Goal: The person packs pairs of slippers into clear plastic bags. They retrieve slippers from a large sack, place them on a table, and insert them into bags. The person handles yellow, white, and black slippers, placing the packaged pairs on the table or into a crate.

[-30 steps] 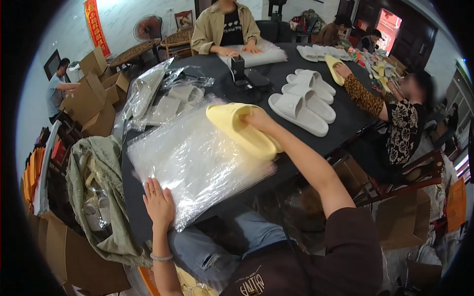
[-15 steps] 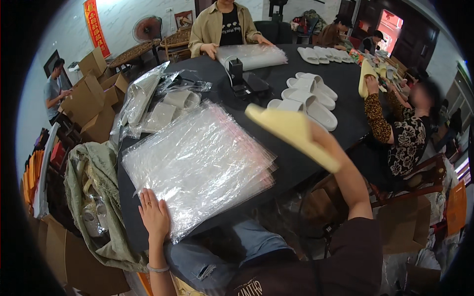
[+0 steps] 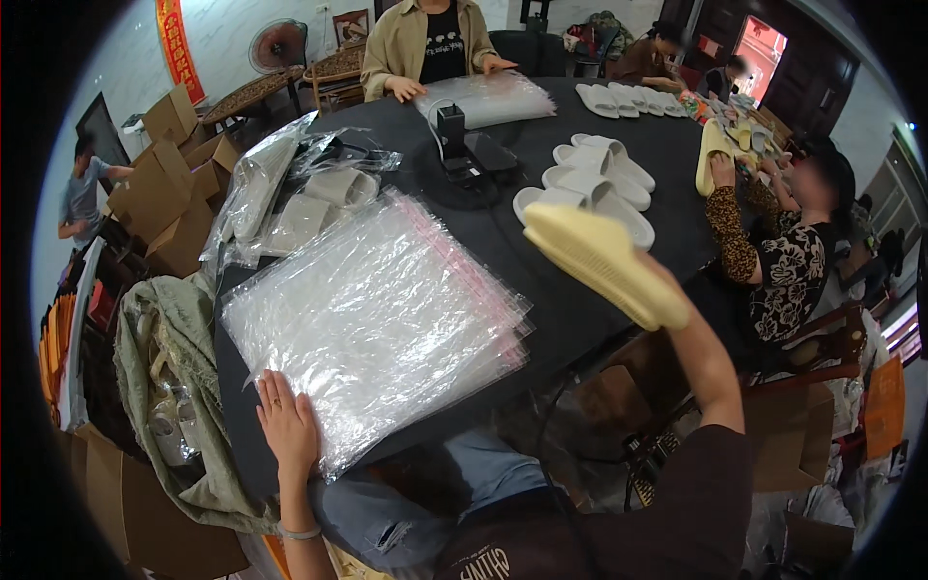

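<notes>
Over the desk's (image 3: 556, 333) near right side, I have the right hand (image 3: 655, 265) apparently clamped on a yellow slipper (image 3: 604, 263), fingers hidden. Left hand (image 3: 288, 422): palm down, fingers extended, at a corner of the clear bags (image 3: 367, 314). Step in hand, I judge: holding the slipper up beside the bags; next move calls for a steady grip. Just beyond, grey slippers (image 3: 568, 178) could obstruct. Farther: black stand (image 3: 451, 128), wrapped slippers (image 3: 298, 224).

White glare across the clear bags (image 3: 372, 329); bright doorway (image 3: 759, 48), upper right; black fisheye corners (straight edges bowed)
</notes>
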